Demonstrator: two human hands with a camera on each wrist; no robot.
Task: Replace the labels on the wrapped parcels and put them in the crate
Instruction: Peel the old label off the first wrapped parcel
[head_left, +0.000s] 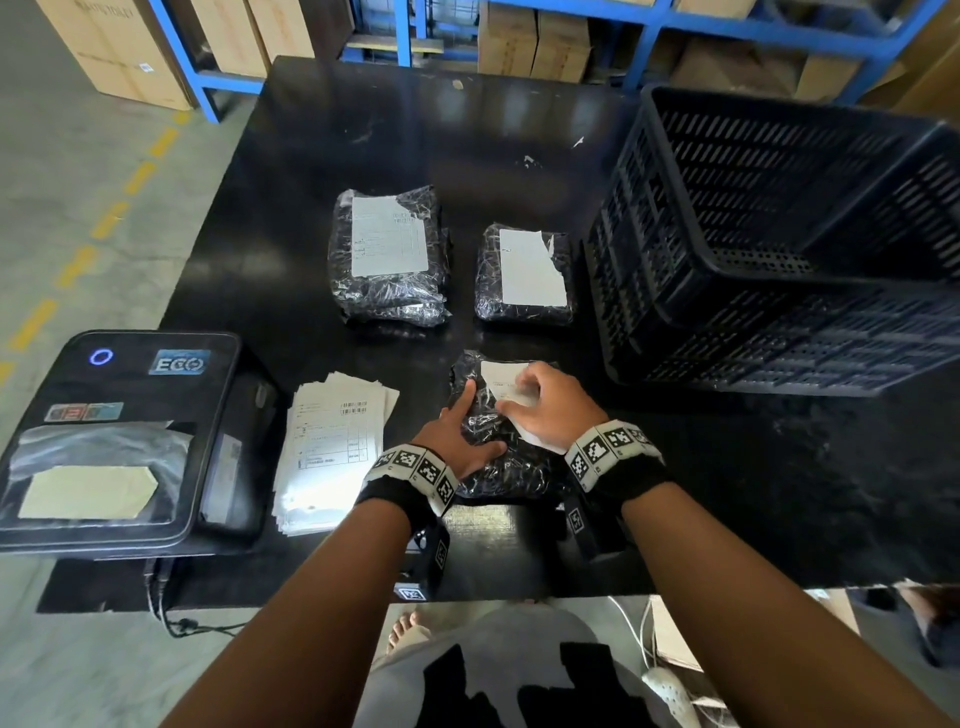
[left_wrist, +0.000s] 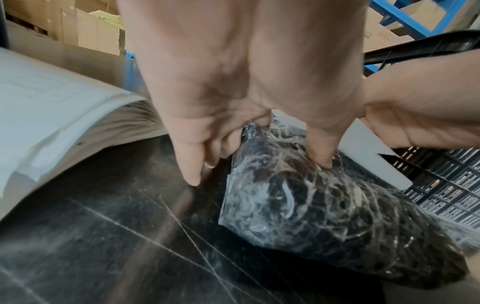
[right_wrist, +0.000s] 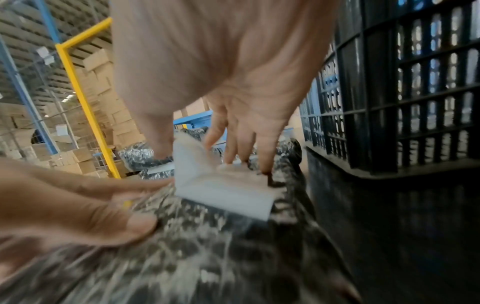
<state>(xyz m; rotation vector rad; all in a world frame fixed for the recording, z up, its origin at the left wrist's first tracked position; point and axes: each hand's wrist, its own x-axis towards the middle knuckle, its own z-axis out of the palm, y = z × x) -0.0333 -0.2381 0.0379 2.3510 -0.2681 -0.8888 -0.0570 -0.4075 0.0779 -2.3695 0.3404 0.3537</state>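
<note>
Left hand (head_left: 457, 434) presses the near parcel (head_left: 498, 467) flat-fingered, right hand (head_left: 550, 402) pinching its label (right_wrist: 221, 185), on the black table (head_left: 322, 156).

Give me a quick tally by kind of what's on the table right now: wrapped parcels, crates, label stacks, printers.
Wrapped parcels: 3, the far-left one, the one by the crate, and the near one under the left hand and right hand
Crates: 1
Stacks of label sheets: 1
Printers: 1
Total: 6

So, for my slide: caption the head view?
Left hand steadies wrapped parcel; right hand peels its label.
</note>
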